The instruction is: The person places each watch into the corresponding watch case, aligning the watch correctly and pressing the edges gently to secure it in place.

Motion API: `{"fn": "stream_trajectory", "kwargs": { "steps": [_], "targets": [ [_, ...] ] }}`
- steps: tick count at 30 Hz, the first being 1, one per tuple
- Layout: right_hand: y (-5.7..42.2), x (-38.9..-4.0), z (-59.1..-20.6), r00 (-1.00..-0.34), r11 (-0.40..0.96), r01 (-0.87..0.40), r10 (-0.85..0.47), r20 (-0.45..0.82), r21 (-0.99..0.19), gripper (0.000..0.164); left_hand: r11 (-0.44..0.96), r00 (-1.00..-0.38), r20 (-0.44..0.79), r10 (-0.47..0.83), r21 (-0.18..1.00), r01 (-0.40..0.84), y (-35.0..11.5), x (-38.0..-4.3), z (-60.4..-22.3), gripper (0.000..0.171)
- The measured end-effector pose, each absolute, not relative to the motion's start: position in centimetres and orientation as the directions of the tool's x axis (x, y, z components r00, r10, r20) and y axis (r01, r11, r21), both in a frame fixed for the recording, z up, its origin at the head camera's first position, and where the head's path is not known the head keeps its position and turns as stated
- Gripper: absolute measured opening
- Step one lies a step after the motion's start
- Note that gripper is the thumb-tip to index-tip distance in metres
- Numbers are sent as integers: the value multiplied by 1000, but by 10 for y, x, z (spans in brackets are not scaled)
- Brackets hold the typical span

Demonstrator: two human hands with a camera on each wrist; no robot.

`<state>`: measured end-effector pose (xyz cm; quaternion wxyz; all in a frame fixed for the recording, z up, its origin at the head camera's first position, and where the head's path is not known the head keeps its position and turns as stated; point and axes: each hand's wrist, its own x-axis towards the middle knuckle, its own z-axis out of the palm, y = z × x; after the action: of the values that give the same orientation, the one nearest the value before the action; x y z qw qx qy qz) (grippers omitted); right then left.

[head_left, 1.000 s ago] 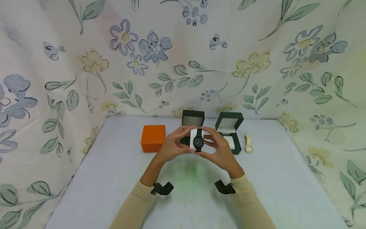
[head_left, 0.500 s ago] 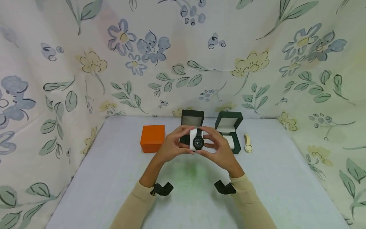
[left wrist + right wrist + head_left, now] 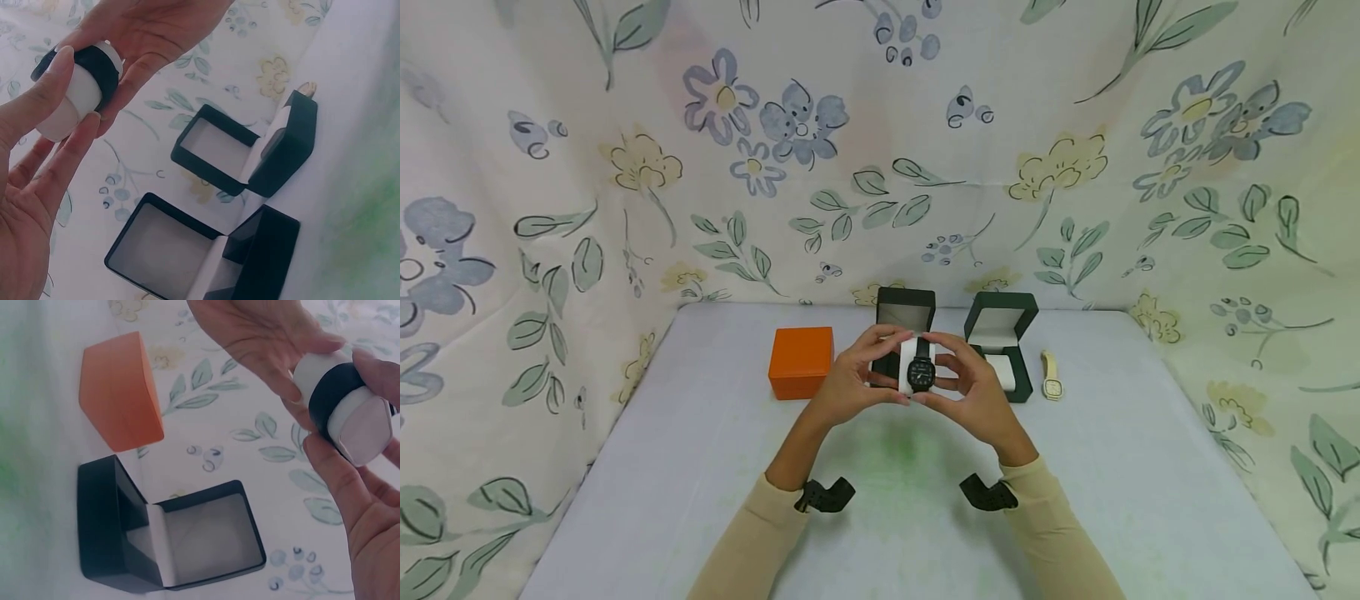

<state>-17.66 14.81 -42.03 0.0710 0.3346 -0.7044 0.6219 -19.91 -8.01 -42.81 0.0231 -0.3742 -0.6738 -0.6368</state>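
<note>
A black wristwatch (image 3: 921,375) with a squarish dark face is wrapped round a white watch cushion (image 3: 65,112). My left hand (image 3: 853,379) pinches one end of the cushion between thumb and fingers. At the other end, my right hand (image 3: 973,387) grips it the same way. The watch faces up toward the head view, and its black strap (image 3: 334,390) circles the cushion in the right wrist view. Just behind the hands stands a black watch box (image 3: 906,310), lid raised, its base partly hidden by the left hand. In the right wrist view its compartment holds no cushion.
An orange box (image 3: 802,362), closed, stands left of the hands. To the right, a green watch box (image 3: 1002,317) is open with a white cushion (image 3: 1001,372) inside. Beyond it lies a gold wristwatch (image 3: 1052,379). A floral cloth (image 3: 865,150) hangs behind the white table (image 3: 700,433).
Both hands keep holding the cushion in nearly the same place. The watch face has shifted very slightly downward between them; the boxes and gold watch have not moved.
</note>
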Motion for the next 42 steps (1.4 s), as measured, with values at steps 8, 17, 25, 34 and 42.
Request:
{"fn": "stream_trajectory", "kwargs": {
  "steps": [8,17,25,34,42],
  "targets": [
    [148,-178,-421,-786,18,-539,-370,496,-842,80,-63,-726,500,472,841,538,-80,-200,-426,79],
    [147,-178,-420,-816,15,-491,-358,454,-871,78,-68,-715,514,474,831,552,-80,-201,-426,80],
    [146,-173,-423,-846,-5,-426,-352,401,-904,77,-62,-714,510,480,831,552,-81,-198,-432,79],
    [146,-174,-422,-847,-9,-416,-358,392,-909,77,-54,-721,507,472,833,550,-80,-197,-431,80],
    [145,-174,-418,-848,-23,-411,-357,392,-911,75,-58,-719,514,469,830,555,-80,-198,-430,80]
  ]
}}
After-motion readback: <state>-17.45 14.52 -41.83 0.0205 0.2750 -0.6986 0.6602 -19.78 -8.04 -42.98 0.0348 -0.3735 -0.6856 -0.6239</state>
